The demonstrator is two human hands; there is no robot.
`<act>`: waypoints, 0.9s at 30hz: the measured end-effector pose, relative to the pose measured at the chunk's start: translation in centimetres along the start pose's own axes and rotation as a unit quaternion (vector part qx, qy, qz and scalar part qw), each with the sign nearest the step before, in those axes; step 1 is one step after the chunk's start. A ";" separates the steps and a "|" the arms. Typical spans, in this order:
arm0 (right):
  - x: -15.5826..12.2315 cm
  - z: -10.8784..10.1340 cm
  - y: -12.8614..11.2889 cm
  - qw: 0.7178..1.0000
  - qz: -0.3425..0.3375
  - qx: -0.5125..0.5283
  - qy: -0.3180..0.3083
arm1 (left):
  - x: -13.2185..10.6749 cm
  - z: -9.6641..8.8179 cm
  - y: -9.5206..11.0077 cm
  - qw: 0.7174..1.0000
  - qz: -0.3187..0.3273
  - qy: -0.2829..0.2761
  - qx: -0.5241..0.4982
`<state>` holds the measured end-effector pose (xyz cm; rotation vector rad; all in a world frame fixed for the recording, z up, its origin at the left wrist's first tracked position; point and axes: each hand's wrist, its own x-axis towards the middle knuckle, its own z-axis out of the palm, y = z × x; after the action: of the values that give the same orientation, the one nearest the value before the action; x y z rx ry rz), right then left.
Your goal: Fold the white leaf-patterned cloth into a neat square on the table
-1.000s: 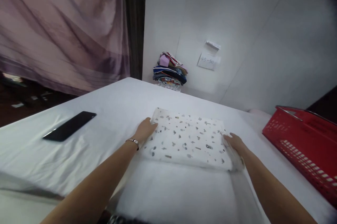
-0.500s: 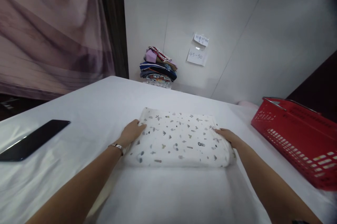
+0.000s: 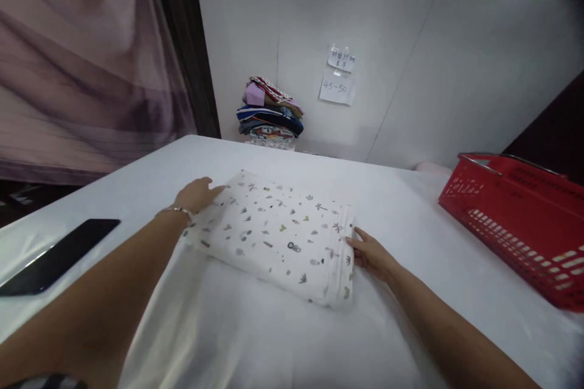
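Note:
A folded white cloth (image 3: 283, 227) with small printed plant-like figures lies on the white table, turned at a slant. Its right side shows several stacked layers. At the left edge is my left hand (image 3: 197, 195), wearing a bracelet, its fingers apart and the tips beside or touching the fabric; some fingers are hidden. My right hand (image 3: 371, 255) is closed at the right edge, fingertips on the layered fold.
A black phone-like slab (image 3: 59, 255) lies at the left. On the right stands a red plastic basket (image 3: 515, 224) with metal handles. Folded fabrics (image 3: 270, 112) are piled beyond the far edge of the white table (image 3: 392, 194). Paper notes (image 3: 337, 86) hang on the wall.
The cloth has turned clockwise and shifted left, its right edge coming nearer to me. My left hand has moved left and away from me, its fingers loosened; my right hand has moved left.

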<state>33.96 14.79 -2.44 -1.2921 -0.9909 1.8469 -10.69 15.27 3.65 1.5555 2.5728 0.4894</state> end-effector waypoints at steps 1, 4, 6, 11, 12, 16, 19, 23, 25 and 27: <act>-0.1 -0.1 -0.1 1.000 0.004 0.009 0.001 | -0.6 0.5 0.4 1.000 0.017 -0.008 0.008; -0.1 -0.4 -0.4 1.000 0.001 0.021 -0.016 | -3.5 2.0 2.7 0.995 0.102 -0.021 0.007; 0.0 -0.4 -0.4 0.999 -0.015 0.030 -0.041 | -6.5 2.8 5.2 0.987 0.153 -0.050 -0.026; 0.3 0.1 0.6 0.995 -0.048 0.070 -0.050 | -15.4 3.8 12.7 0.948 0.249 -0.154 -0.126; 0.4 0.1 0.8 0.994 -0.054 0.077 -0.047 | -17.2 4.2 13.9 0.936 0.283 -0.162 -0.134; 0.4 0.1 1.2 0.991 -0.077 0.100 -0.048 | -22.7 6.7 16.6 0.879 0.438 -0.144 -0.121; 0.3 -0.2 1.2 0.987 -0.088 0.112 -0.072 | -24.7 9.0 16.7 0.881 0.455 -0.109 -0.069; 0.1 -0.5 1.2 0.983 -0.086 0.124 -0.106 | -25.2 10.4 15.6 0.891 0.449 -0.057 -0.036; 0.0 -0.6 1.2 0.979 -0.085 0.135 -0.127 | -25.1 10.4 15.1 0.893 0.447 -0.042 -0.026; 0.0 -0.6 1.2 0.974 -0.083 0.153 -0.148 | -24.9 10.3 14.7 0.895 0.444 -0.032 -0.015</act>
<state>34.42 14.32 -3.61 -0.7453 -0.8876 2.0016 16.12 2.00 -3.46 2.6160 1.6412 0.5054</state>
